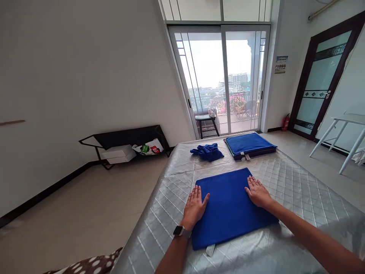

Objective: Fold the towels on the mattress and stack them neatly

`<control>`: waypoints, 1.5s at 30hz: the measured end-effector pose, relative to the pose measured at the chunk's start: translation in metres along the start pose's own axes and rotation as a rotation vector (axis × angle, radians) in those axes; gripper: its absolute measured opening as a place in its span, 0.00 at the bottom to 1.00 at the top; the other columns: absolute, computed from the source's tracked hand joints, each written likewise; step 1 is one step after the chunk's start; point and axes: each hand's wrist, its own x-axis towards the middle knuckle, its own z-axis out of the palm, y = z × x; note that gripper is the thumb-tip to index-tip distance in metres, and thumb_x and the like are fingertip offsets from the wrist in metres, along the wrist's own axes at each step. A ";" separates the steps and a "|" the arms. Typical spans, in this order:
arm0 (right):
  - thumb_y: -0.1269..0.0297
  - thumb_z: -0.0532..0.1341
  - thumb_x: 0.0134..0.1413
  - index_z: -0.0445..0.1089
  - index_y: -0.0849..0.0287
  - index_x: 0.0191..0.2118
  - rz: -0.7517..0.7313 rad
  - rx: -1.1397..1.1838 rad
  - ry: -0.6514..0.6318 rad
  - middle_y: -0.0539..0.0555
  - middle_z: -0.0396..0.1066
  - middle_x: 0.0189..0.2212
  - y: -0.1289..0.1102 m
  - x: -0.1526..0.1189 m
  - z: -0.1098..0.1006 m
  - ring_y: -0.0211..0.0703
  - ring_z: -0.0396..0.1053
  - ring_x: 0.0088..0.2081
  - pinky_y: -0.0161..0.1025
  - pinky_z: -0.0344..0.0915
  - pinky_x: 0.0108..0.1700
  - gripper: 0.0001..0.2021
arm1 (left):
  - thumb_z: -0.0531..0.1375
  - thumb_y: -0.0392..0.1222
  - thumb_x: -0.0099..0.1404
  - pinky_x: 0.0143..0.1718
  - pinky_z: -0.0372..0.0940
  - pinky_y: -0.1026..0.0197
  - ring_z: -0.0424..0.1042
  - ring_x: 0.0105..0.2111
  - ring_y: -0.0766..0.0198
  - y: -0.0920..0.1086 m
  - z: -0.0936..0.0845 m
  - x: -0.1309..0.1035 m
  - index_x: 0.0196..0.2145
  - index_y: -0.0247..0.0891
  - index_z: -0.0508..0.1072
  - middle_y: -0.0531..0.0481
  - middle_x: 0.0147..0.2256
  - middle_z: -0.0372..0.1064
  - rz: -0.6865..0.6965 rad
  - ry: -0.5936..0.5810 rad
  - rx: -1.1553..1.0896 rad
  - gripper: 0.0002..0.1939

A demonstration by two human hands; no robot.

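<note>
A flat blue cloth (228, 205), squared like a folded towel, lies on the silver quilted cover (159, 213) in front of me. My left hand (195, 205) rests flat along the cloth's left edge, fingers stretched and thumb apart. On the right edge my right hand (258, 191) lies flat too, its fingers straight. Neither hand grips anything. A small white tag sticks out from the cloth's near edge. Farther off is a crumpled blue cloth (207, 152). To its right sits a neat stack of folded cloths (249, 145) with a blue one on top.
A black-framed rack (128, 139) with a white box (118, 154) stands against the left wall. Beyond the covered surface are a dark stool (207, 118) and sliding glass doors (225, 80). A white chair (342, 129) is at right; brown spotted fabric (97, 262) shows at bottom left.
</note>
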 end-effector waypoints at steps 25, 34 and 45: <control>0.57 0.41 0.68 0.51 0.71 0.69 -0.102 0.024 0.059 0.65 0.45 0.70 0.007 -0.033 0.017 0.51 0.42 0.71 0.51 0.49 0.68 0.31 | 0.37 0.58 0.75 0.68 0.51 0.50 0.49 0.69 0.57 0.177 -0.037 -0.026 0.68 0.32 0.55 0.41 0.68 0.53 0.404 0.016 -0.235 0.35; 0.53 0.41 0.68 0.49 0.70 0.70 -0.065 0.085 0.063 0.62 0.44 0.71 0.006 -0.032 0.018 0.50 0.42 0.71 0.51 0.45 0.70 0.33 | 0.36 0.62 0.73 0.68 0.51 0.46 0.47 0.69 0.53 0.039 -0.018 -0.071 0.69 0.31 0.53 0.39 0.69 0.49 0.031 -0.010 -0.078 0.39; 0.53 0.41 0.69 0.51 0.72 0.69 -0.049 0.017 0.022 0.64 0.46 0.70 0.002 -0.045 0.002 0.50 0.42 0.71 0.49 0.44 0.70 0.33 | 0.36 0.64 0.72 0.68 0.50 0.47 0.46 0.69 0.51 0.028 -0.012 -0.080 0.68 0.25 0.53 0.36 0.69 0.47 -0.033 0.012 -0.100 0.42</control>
